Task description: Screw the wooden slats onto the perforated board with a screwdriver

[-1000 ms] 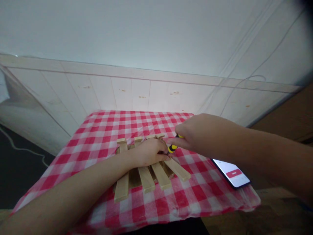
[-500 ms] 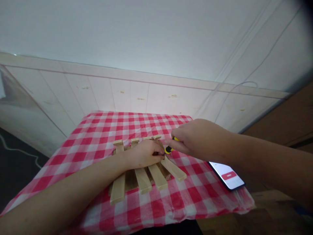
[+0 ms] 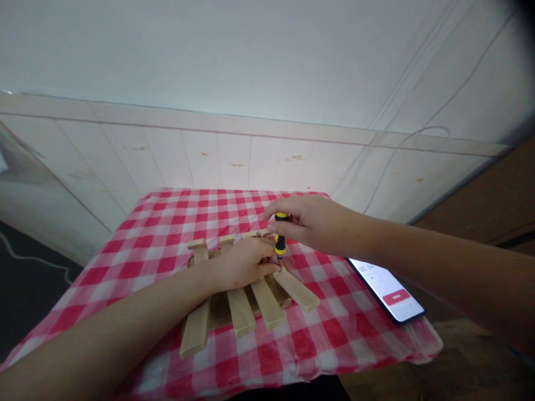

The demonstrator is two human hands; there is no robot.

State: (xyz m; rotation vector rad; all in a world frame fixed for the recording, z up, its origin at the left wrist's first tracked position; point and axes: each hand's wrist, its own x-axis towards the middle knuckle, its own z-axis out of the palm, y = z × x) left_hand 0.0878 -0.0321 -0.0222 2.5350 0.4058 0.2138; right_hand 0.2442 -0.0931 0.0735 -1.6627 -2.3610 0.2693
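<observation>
A yellow-and-black screwdriver stands nearly upright, its tip pointing down at the upper end of the rightmost wooden slat. My right hand is closed on the handle from the right, thumb and forefinger near its top. Low beside the tip, my left hand has its fingers and thumb pinched together; whatever they hold is hidden. That hand rests over several pale wooden slats, which lie across a rougher brown wooden piece. The rightmost slat lies at an angle to the others.
A red-and-white checked cloth covers the table. A phone with its screen lit lies by the right edge, below my right forearm. Behind the table stands a panelled white wall, with a thin cable hanging at the right.
The screwdriver has swung from a slant to nearly upright. My right hand has moved left and its grip has shifted on the handle. My left hand stays by the tip.
</observation>
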